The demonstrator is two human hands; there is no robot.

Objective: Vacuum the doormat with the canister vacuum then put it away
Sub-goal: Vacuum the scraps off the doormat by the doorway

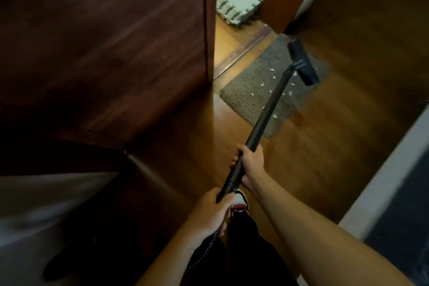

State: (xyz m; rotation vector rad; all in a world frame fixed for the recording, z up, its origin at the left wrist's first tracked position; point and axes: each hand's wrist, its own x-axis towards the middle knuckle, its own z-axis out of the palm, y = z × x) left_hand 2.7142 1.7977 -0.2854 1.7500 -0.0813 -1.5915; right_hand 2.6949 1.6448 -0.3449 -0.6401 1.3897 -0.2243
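Note:
A grey doormat lies on the wooden floor in front of a doorway, with small white scraps scattered on it. A black vacuum wand runs from my hands up to a dark floor nozzle, which is over the mat's right side. My right hand grips the wand midway. My left hand grips the wand's lower end, where a ribbed black hose drops away. The canister itself is out of sight.
A dark wooden door or cabinet panel fills the left side. Beyond the threshold lie foam floor tiles. A white-edged panel stands at the right. My shoe and dark trouser leg are below the hands.

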